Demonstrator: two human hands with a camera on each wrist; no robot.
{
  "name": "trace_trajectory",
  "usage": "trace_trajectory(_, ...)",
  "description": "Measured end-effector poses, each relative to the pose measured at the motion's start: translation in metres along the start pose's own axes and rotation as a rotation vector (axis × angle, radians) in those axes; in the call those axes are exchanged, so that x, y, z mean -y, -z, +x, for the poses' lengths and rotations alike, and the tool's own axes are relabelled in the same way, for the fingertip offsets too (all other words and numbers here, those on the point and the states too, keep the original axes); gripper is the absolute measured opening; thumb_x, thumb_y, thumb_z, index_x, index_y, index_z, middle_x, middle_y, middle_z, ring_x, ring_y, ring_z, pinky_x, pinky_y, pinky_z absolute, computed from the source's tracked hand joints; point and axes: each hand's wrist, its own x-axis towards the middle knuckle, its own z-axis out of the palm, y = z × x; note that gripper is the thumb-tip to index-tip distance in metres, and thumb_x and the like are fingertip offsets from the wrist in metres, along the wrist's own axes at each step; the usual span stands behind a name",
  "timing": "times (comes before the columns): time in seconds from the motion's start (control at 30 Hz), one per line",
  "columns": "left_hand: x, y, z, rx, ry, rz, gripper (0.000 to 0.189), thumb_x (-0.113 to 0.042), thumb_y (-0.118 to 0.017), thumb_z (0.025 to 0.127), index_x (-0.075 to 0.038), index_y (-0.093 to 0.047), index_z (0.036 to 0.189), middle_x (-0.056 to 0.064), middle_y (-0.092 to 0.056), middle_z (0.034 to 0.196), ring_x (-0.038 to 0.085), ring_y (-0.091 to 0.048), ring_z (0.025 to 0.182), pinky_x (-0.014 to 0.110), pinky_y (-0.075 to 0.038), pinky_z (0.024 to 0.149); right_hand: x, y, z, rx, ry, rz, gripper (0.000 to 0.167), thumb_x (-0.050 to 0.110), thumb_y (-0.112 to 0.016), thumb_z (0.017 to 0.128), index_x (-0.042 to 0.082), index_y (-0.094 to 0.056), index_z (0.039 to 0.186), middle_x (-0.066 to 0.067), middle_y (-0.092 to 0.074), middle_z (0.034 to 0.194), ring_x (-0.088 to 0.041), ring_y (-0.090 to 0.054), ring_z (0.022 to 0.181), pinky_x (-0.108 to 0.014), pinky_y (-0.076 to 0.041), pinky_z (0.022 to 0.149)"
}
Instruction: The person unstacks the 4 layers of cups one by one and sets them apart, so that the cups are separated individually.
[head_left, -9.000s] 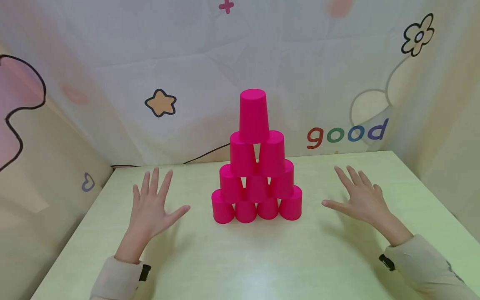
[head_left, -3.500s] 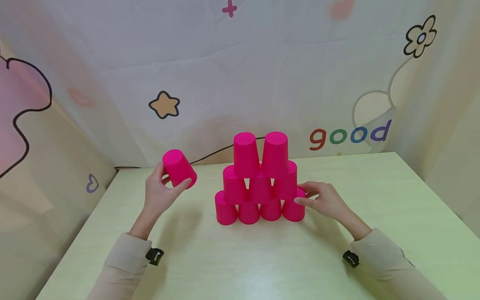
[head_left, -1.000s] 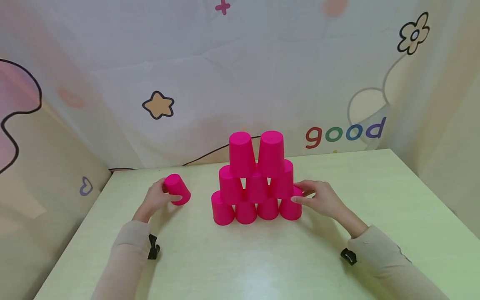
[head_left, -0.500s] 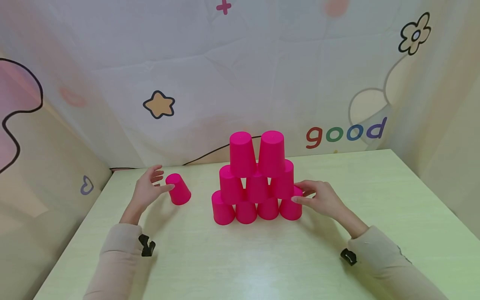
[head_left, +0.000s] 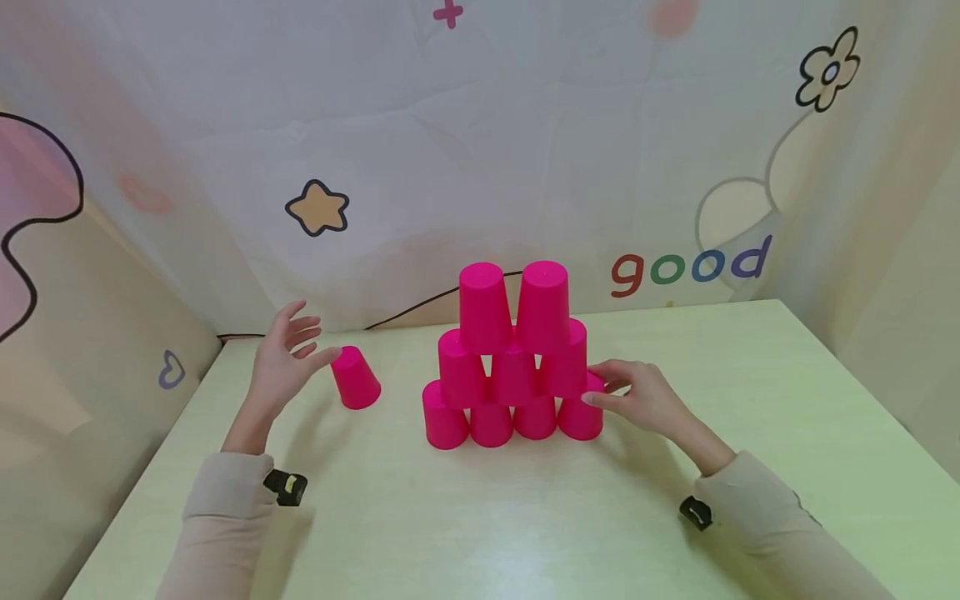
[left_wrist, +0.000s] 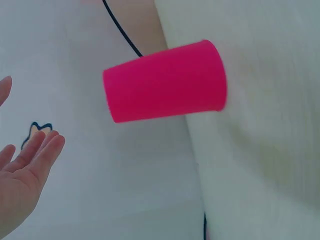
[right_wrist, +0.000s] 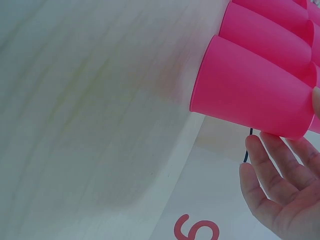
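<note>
A single pink plastic cup [head_left: 356, 379] stands upside down on the table, left of a pyramid of upside-down pink cups. My left hand [head_left: 281, 358] is raised just left of this single cup, fingers loosely spread and holding nothing. In the left wrist view the cup [left_wrist: 165, 82] is apart from the hand [left_wrist: 22, 185]. At the pyramid's right end, my right hand [head_left: 645, 400] has its thumb in front of and its fingertips behind the bottom-row cup [head_left: 580, 423]. In the right wrist view the fingertips touch that cup's side [right_wrist: 250, 87]; the thumb shows only at the frame edge.
The pyramid has three tiers, with two cups on top, such as the top right cup [head_left: 543, 308]. A pale wooden table [head_left: 480, 517] carries everything. A printed cloth [head_left: 405, 167] hangs behind and along both sides.
The top cup was lifted off by my left hand, set down left of the pyramid and released. My left hand then moved back left and up. My right hand came to the bottom right cup and stays there.
</note>
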Motion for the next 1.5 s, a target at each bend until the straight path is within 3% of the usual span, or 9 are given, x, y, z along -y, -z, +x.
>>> trace_trajectory(0.37,-0.033,-0.019,-0.008,0.012,-0.14,-0.093,0.073,-0.003,-0.066,0.081,-0.009,-0.025,0.141,0.017,-0.047,0.126,0.03,-0.048,0.115,0.043,-0.039,0.095,-0.001,0.002,0.001,0.001,-0.007,-0.007,0.045,0.022,-0.071,0.079,-0.001,-0.058,0.116,-0.013,-0.064,0.098,-0.025,-0.061,0.084,-0.035,-0.052,0.068)
trace_trajectory(0.7,-0.057,-0.039,-0.014,-0.01,-0.25,-0.134,0.058,-0.001,-0.065,0.081,-0.007,-0.04,0.134,0.015,-0.058,0.112,0.026,-0.058,0.1,0.023,-0.046,0.087,-0.003,0.002,0.002,0.002,-0.022,0.008,0.045,0.021,-0.071,0.079,0.0,-0.058,0.116,-0.012,-0.064,0.098,-0.025,-0.06,0.084,-0.035,-0.052,0.069)
trace_trajectory(0.9,-0.063,-0.052,-0.015,-0.008,-0.313,-0.178,0.052,0.001,-0.064,0.081,-0.004,-0.044,0.129,0.015,-0.058,0.112,0.026,-0.058,0.1,0.021,-0.047,0.085,-0.003,0.001,0.002,0.006,-0.02,0.021,0.045,0.022,-0.071,0.079,0.0,-0.058,0.116,-0.012,-0.064,0.098,-0.024,-0.061,0.084,-0.035,-0.052,0.069)
trace_trajectory(1.13,-0.076,-0.067,-0.017,-0.002,-0.261,-0.224,0.047,-0.003,-0.064,0.083,-0.003,-0.048,0.126,0.014,-0.059,0.111,0.018,-0.059,0.097,0.024,-0.048,0.083,-0.004,-0.002,0.002,0.003,-0.017,0.02,0.044,0.022,-0.071,0.079,0.0,-0.059,0.116,-0.011,-0.064,0.098,-0.024,-0.06,0.084,-0.035,-0.052,0.069)
trace_trajectory(1.5,-0.09,-0.094,-0.017,0.032,-0.213,-0.276,0.044,-0.008,-0.067,0.081,-0.004,-0.053,0.122,0.01,-0.058,0.113,0.021,-0.056,0.102,0.034,-0.048,0.085,-0.003,-0.001,0.001,-0.004,-0.024,0.022,0.044,0.022,-0.071,0.079,0.001,-0.059,0.116,-0.011,-0.064,0.099,-0.024,-0.06,0.084,-0.035,-0.052,0.069)
